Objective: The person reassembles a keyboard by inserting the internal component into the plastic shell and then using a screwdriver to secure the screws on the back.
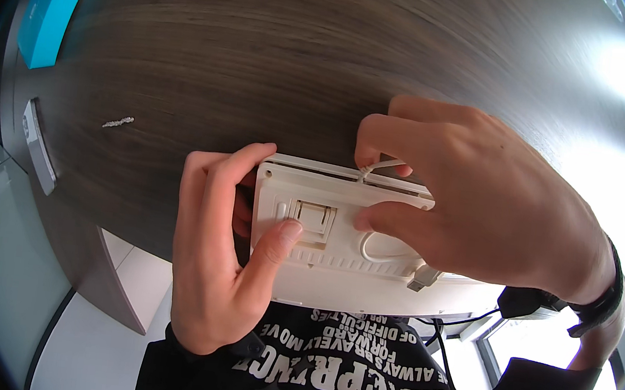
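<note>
White plastic device (338, 236), underside up: left hand (217, 253) is gripping its edge to steady it (thumb on hatch), right hand (473, 206) fingers are pinching the white cable (381, 164).

The device (335, 263) you hold near you is plain off-white plastic, its ribbed far edge the same shade; the thin cable (379, 253) looped on its back is white too, ending in a silver plug (422, 278); the table (281, 60) under it is dark brown with fine grey wood grain streaks; a small pale scrap (118, 122) lies to the left; your top (352, 384) is black with white block lettering; on your right wrist sits a black strap (602, 305); far left, a turquoise and white box (50, 7).
</note>
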### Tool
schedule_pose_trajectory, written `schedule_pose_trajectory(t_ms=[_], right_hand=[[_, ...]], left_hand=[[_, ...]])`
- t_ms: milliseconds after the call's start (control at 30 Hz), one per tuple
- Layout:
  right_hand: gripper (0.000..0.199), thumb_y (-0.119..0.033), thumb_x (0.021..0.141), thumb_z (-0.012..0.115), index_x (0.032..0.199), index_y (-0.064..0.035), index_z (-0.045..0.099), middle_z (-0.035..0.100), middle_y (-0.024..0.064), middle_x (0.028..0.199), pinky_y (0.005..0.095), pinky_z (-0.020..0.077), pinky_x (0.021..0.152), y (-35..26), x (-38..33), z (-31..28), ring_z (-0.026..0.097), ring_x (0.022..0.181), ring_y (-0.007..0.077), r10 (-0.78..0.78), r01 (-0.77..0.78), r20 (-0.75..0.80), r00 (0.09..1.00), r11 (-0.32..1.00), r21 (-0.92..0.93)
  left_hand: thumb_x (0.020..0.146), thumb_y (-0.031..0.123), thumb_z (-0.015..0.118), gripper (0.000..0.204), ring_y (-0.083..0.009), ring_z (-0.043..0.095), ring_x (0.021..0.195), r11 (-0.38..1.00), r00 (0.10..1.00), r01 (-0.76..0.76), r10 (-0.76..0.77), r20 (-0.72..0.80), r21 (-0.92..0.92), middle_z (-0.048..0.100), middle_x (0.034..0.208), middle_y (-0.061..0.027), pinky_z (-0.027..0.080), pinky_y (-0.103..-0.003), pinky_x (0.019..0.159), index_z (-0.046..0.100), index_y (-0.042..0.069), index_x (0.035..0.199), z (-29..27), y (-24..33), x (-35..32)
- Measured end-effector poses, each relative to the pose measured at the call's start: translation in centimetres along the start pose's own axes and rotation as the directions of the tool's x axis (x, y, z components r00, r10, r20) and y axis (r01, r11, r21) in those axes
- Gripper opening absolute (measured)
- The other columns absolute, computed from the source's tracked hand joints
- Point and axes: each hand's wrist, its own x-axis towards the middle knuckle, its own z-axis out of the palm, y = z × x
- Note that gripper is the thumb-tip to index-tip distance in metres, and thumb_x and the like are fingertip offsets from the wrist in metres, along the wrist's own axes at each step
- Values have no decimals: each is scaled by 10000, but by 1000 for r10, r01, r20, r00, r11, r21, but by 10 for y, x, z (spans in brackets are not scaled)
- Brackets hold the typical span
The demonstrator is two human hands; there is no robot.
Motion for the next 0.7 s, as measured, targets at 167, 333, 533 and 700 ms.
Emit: schedule_pose_trajectory(t_ms=[167,333,533,700], right_hand=[[289,-131,738,795,918,-4,607,636,130,894,379,514,704,4,-10,9,644,819,282,-70,71,-89,994,997,12],[294,-123,739,792,918,-9,588,631,126,880,384,510,667,-1,-26,16,636,774,284,-107,110,-165,981,994,14],[297,-110,750,778,924,-13,557,626,129,879,371,521,631,-2,-34,20,641,725,281,-86,99,-169,982,992,74],[327,-91,737,790,952,-38,549,618,119,907,362,531,625,-4,-34,16,647,760,268,-74,88,-101,992,985,146]], left_hand=[[860,185,684,442,-231,531,918,995,996,-89,90,-7,52,472,1132,-139,477,-327,726,515,9,1230,1,5,-5],[835,172,715,456,-246,536,940,995,997,-74,72,23,61,487,1142,-138,467,-341,762,518,13,1214,3,13,-11],[817,153,736,462,-246,546,931,997,998,-61,60,27,48,511,1131,-130,449,-343,781,517,17,1200,5,17,-16],[816,130,737,454,-230,559,926,995,996,-91,91,5,-49,516,1120,-126,451,-336,810,511,6,1189,6,2,-21]])
